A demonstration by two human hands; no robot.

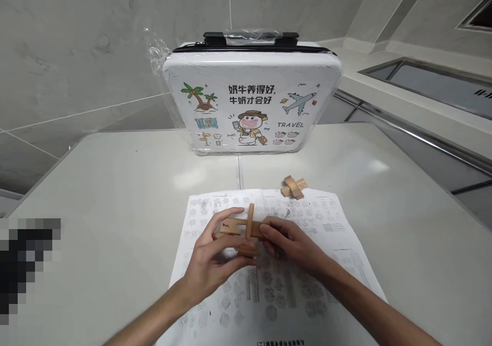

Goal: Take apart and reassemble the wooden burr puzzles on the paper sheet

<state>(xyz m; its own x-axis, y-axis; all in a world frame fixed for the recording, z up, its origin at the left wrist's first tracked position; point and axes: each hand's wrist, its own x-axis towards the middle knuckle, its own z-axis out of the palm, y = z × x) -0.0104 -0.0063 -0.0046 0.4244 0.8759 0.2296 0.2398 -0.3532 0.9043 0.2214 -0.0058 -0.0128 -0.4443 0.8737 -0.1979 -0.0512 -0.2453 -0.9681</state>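
Note:
My left hand (207, 261) is closed around wooden puzzle pieces over the printed sheet. One short wooden block (248, 250) sits between its thumb and fingers. A flat slotted wooden puzzle piece (230, 226), with a dark handwritten mark on its left end, lies across between both hands. Through or against its slot stands a narrow wooden puzzle piece (250, 218); how deep it sits is not clear. My right hand (286, 237) pinches the slotted piece's right end between thumb and fingers. Some fingertips are hidden behind the wood.
Beyond my right hand, crossed wooden pieces (294, 187) rest at the sheet's far edge. The large printed paper sheet (326, 294) lies on the white table (115, 197). A plastic-wrapped white suitcase (253, 74) stands at the back. A pixelated dark patch covers the left edge.

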